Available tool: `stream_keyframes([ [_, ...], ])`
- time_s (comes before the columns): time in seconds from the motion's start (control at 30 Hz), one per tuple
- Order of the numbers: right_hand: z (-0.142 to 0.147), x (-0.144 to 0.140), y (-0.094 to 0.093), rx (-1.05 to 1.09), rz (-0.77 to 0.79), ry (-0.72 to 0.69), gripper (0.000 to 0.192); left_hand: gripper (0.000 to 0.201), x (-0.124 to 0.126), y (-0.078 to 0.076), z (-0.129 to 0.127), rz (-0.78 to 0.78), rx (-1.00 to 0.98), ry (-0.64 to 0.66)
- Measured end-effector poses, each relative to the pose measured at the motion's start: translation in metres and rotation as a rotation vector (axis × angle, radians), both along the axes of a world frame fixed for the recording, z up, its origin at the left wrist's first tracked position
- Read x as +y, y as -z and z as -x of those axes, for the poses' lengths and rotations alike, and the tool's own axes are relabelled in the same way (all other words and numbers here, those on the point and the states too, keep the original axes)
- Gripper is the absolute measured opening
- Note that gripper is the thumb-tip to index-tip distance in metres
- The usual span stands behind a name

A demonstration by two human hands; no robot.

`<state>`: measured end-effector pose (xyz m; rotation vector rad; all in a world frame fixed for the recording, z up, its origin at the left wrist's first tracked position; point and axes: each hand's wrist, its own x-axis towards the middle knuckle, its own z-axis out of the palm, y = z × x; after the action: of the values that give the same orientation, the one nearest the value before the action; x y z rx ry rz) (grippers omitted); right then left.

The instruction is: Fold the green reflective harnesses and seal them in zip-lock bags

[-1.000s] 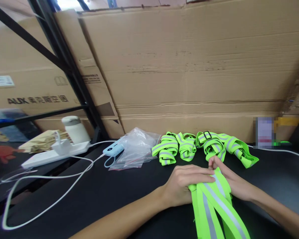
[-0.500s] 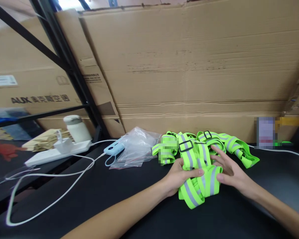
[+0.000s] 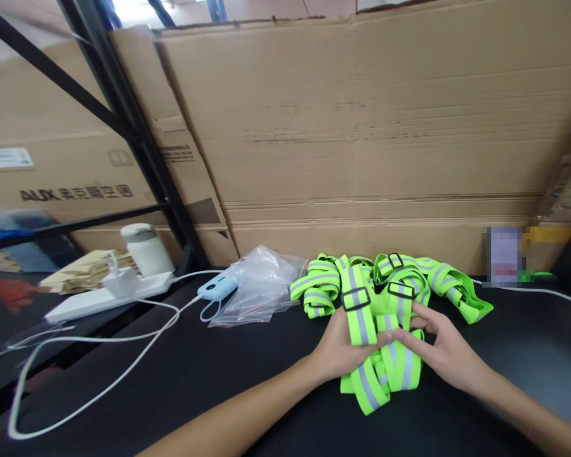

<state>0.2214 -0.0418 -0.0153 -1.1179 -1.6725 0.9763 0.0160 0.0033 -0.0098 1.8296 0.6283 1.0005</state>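
I see both hands on the strap bundle (image 3: 406, 371), bright green webbing with grey stripes, in front of the row of coiled green straps (image 3: 321, 287). The left hand (image 3: 335, 343) grips it firmly, thumb across the front and fingers behind. The right hand (image 3: 450, 352) has a narrow pinch on the other side, its thumb tip just beside the left thumb. Two black buckles (image 3: 356, 298) show near the bundle's top. I can't tell whether its lower loops touch the black table (image 3: 266, 400).

For containers, I have clear plastic bags (image 3: 259, 285) heaped left of the coils, partly over a light-blue device (image 3: 216, 285); I can't make out whether anything is inside them. Further left, a white bottle (image 3: 148, 251) has its lid on, hiding the contents. Beside it, a power strip (image 3: 76, 306) carries a white plug (image 3: 120, 284).
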Motion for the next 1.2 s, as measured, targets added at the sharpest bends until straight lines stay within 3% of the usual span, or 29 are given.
stream_keyframes([
  [0.13,-0.005,0.005,0.016,-0.092,-0.071,0.125,0.037,0.037,0.008,0.009,0.002,-0.210,-0.029,-0.133],
  [0.27,-0.004,0.004,0.011,-0.107,-0.192,0.073,0.027,0.012,0.011,0.007,0.008,-0.729,0.106,-0.206],
  [0.33,-0.005,0.003,0.008,-0.143,-0.317,0.099,0.022,0.015,0.010,0.004,0.011,-0.994,0.205,-0.174],
  [0.4,-0.007,0.002,0.008,-0.170,-0.403,0.125,0.017,0.024,0.007,0.000,0.013,-1.134,0.251,-0.130],
  [0.47,-0.009,0.001,0.009,-0.152,-0.390,0.097,0.003,0.026,0.003,-0.003,0.014,-1.147,0.245,-0.094],
  [0.6,-0.008,-0.004,0.011,-0.066,-0.173,0.060,0.015,0.016,-0.006,-0.011,0.014,-1.021,0.174,-0.073],
  [0.7,-0.005,-0.006,0.010,-0.060,-0.126,0.119,0.010,0.045,-0.011,-0.013,0.016,-1.044,0.202,-0.013],
  [0.8,-0.004,-0.003,0.011,-0.210,-0.336,0.147,0.027,0.049,-0.012,-0.008,0.019,-1.119,0.344,0.050],
  [0.9,-0.004,0.001,0.011,-0.403,-0.647,0.129,0.013,0.037,-0.009,-0.001,0.020,-1.164,0.455,0.085],
  [0.97,-0.004,0.003,0.010,-0.487,-0.777,0.117,0.016,0.034,-0.006,0.004,0.020,-1.159,0.475,0.091],
  [1.13,-0.005,-0.004,0.000,-0.574,-0.827,0.024,0.016,0.024,0.005,0.013,0.021,-1.133,0.514,0.065],
  [1.2,-0.007,-0.008,-0.001,-0.638,-0.790,-0.028,0.035,0.019,0.011,0.015,0.022,-1.123,0.505,0.058],
])
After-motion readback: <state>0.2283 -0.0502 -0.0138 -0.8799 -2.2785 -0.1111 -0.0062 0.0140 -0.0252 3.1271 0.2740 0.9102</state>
